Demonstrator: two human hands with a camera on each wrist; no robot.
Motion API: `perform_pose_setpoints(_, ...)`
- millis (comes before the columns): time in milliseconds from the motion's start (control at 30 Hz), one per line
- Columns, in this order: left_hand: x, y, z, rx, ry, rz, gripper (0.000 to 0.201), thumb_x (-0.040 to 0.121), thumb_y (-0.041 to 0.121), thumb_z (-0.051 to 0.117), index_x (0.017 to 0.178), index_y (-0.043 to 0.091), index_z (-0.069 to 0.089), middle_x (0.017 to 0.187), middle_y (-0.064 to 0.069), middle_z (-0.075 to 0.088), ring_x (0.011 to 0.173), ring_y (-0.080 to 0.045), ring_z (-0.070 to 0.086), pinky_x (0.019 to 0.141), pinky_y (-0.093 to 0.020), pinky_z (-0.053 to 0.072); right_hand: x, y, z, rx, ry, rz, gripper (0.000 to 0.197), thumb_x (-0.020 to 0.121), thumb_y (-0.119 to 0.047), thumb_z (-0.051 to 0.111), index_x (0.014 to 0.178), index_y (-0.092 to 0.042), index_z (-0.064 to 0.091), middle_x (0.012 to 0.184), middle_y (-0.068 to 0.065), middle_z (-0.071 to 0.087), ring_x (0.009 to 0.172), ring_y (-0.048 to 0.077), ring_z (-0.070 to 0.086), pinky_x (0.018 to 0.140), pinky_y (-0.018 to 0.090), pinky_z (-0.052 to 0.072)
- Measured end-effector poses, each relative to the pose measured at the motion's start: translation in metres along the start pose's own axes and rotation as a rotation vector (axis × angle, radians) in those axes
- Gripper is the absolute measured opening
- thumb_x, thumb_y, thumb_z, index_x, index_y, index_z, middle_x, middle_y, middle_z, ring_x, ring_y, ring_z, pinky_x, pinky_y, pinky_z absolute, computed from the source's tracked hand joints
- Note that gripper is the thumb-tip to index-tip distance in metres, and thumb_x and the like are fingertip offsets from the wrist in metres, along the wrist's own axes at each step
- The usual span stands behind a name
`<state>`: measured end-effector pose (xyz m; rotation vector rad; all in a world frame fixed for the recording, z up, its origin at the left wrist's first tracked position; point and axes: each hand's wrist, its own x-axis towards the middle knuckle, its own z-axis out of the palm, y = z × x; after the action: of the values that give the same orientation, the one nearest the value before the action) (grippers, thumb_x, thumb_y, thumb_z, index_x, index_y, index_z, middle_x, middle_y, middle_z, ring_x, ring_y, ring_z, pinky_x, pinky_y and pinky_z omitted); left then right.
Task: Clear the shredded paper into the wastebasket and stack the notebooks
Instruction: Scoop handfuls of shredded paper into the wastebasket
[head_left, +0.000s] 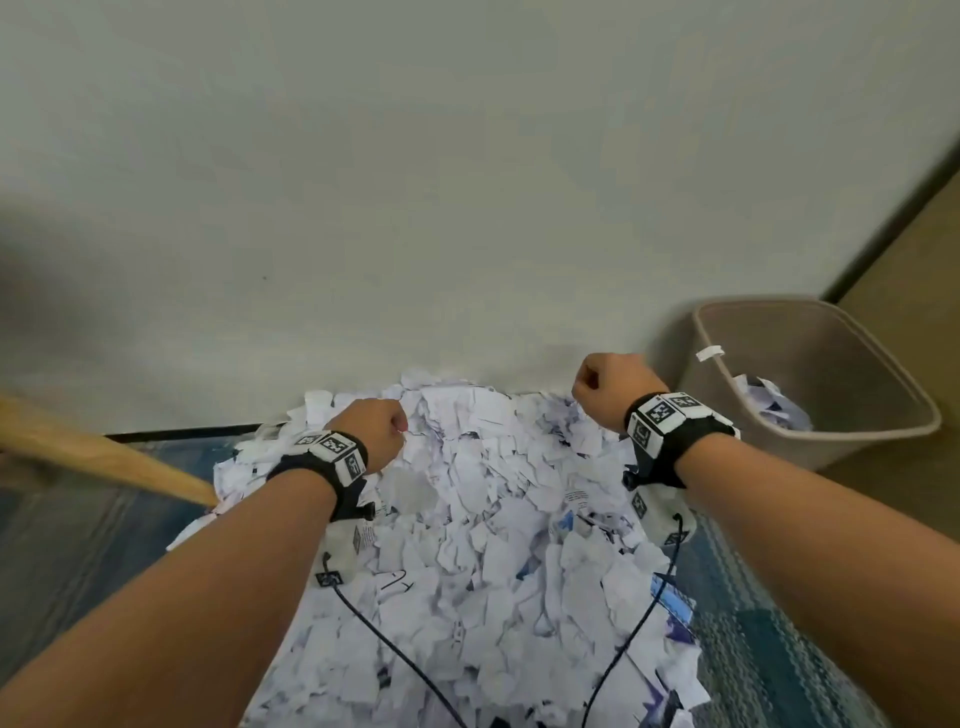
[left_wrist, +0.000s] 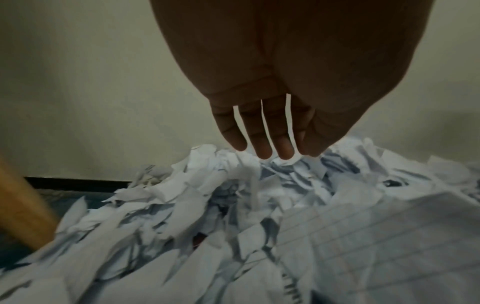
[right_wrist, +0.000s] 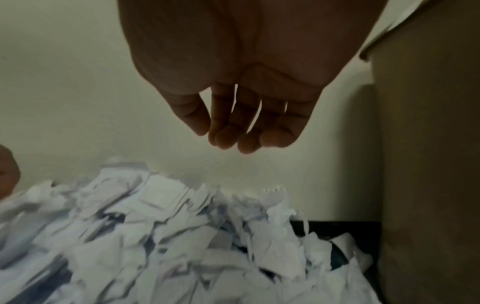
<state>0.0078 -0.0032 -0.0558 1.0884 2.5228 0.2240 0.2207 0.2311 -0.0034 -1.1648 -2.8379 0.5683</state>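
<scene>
huge heap of shredded paper (head_left: 467, 545) against the wall, wastebasket (head_left: 769, 441) just right of it barely filled, so we're early in the scooping step i'd say, left hand (head_left: 371, 434) fingertips (left_wrist: 262, 148) touching the pile top, right hand (head_left: 610, 382) loose and empty above it, next needs a big two-handed grab.

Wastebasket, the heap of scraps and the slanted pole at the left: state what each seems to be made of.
Wastebasket: probably moulded plastic, matte beige, with smooth seamless walls and a rolled rim.
Shredded paper: thin white paper, matte, with torn ragged edges, creases, print and ruled lines.
Pole: looks like wood, light tan with a faint grain and slight sheen; blur leaves that open.
</scene>
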Motion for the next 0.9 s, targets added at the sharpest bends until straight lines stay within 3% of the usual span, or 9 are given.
perform_pose_setpoints(100,-0.006,-0.021,0.007,0.069,-0.043,-0.018,0.022,0.087,0.021,0.053,0.107,0.025,0.06,0.114,-0.001,0.059,0.102,-0.021,0.057,0.088,-0.039,0.051,0.004,-0.01,0.027,-0.093,-0.13,-0.023,0.012,0.087,-0.03,0.055,0.092,-0.022,0.061,0.098,0.004,0.066,0.086,0.024,0.06,0.074,0.031,0.05)
perform_pose_setpoints(233,-0.011,-0.04,0.016,0.142,-0.059,-0.108,0.039,0.085,0.029,0.056,0.124,0.027,0.05,0.125,-0.004,0.046,0.112,-0.026,0.05,0.092,-0.042,0.048,0.009,-0.023,0.056,-0.19,-0.225,-0.09,0.042,0.085,-0.034,0.059,0.125,-0.022,0.05,0.127,0.008,0.052,0.113,0.029,0.051,0.093,0.04,0.047)
perform_pose_setpoints(400,-0.011,-0.046,0.026,0.15,-0.104,-0.149,0.057,0.086,0.035,0.059,0.138,0.026,0.036,0.137,-0.006,0.037,0.124,-0.03,0.042,0.097,-0.046,0.045,0.018,-0.039,0.08,-0.158,-0.282,-0.114,0.065,0.083,-0.034,0.063,0.14,-0.021,0.036,0.142,0.009,0.04,0.119,0.032,0.051,0.095,0.043,0.048)
perform_pose_setpoints(533,-0.007,-0.031,0.035,0.137,-0.096,-0.092,0.066,0.087,0.036,0.059,0.144,0.028,0.028,0.148,-0.005,0.027,0.131,-0.031,0.035,0.101,-0.047,0.041,0.016,-0.046,0.095,-0.153,-0.341,-0.148,0.085,0.083,-0.035,0.067,0.151,-0.018,0.02,0.16,0.007,0.015,0.138,0.033,0.035,0.108,0.044,0.038)
perform_pose_setpoints(633,-0.003,-0.019,0.04,0.067,-0.112,-0.033,0.08,0.084,0.036,0.062,0.15,0.029,0.016,0.156,-0.005,0.014,0.136,-0.033,0.03,0.107,-0.049,0.036,0.008,-0.05,0.103,-0.202,-0.469,-0.169,0.088,0.079,-0.045,0.068,0.15,-0.025,0.02,0.157,0.003,0.027,0.135,0.03,0.039,0.108,0.043,0.039)
perform_pose_setpoints(767,-0.003,-0.007,0.046,-0.029,-0.257,0.072,0.104,0.076,0.036,0.074,0.151,0.038,0.002,0.16,-0.008,0.004,0.141,-0.032,0.028,0.111,-0.046,0.034,-0.01,-0.054,0.109,-0.268,-0.623,-0.201,0.066,0.08,-0.049,0.067,0.134,-0.019,0.042,0.14,0.005,0.048,0.121,0.029,0.052,0.1,0.042,0.045)
perform_pose_setpoints(833,-0.005,-0.002,0.049,0.009,-0.357,0.107,0.112,0.071,0.043,0.078,0.149,0.044,-0.002,0.16,-0.006,0.005,0.141,-0.032,0.028,0.111,-0.049,0.033,-0.016,-0.053,0.105,-0.274,-0.658,-0.24,0.062,0.085,-0.046,0.065,0.136,-0.018,0.045,0.141,0.004,0.046,0.124,0.029,0.05,0.103,0.04,0.042)
perform_pose_setpoints(900,-0.008,0.004,0.051,0.05,-0.435,0.117,0.11,0.069,0.046,0.08,0.149,0.045,0.004,0.157,-0.006,0.019,0.137,-0.032,0.035,0.108,-0.048,0.037,-0.018,-0.051,0.099,-0.29,-0.715,-0.23,0.058,0.087,-0.042,0.064,0.139,-0.024,0.047,0.14,0.001,0.047,0.127,0.026,0.048,0.105,0.036,0.04)
